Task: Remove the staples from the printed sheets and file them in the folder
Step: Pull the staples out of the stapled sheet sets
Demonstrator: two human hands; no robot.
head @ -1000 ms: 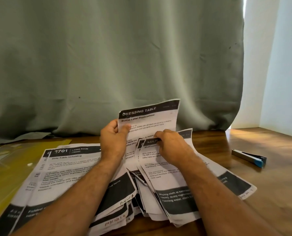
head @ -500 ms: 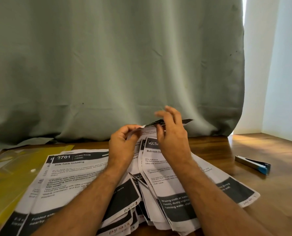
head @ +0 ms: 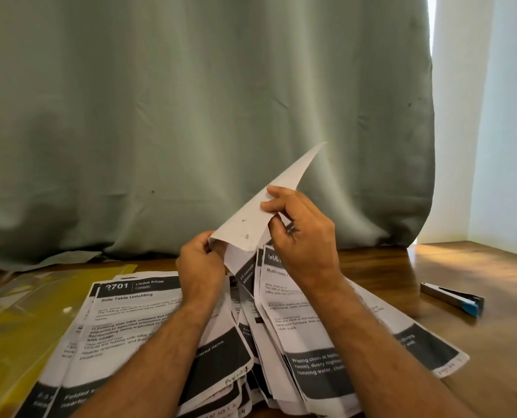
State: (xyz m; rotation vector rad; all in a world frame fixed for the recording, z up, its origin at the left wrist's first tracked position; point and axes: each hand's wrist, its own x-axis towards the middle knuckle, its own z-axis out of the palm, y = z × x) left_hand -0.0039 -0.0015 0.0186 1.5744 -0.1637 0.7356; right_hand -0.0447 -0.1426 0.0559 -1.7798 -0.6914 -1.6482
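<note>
On the wooden tabletop (head: 477, 267), head view: printed sheets (head: 136, 321) fanned in overlapping piles beneath both forearms. Left hand (head: 201, 267), grip pinching lower corner of a lifted sheet (head: 269, 212); right hand (head: 302, 239), grip pinching its upper edge, blank side showing. Yellow folder (head: 19, 327) at left, partly under the piles. Staple remover (head: 453, 298) well apart, right. Green curtain (head: 191, 116) behind.

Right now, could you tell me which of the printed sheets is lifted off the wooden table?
The white sheet with its blank back showing, pinched between left hand and right hand; the other printed sheets lie flat.
</note>
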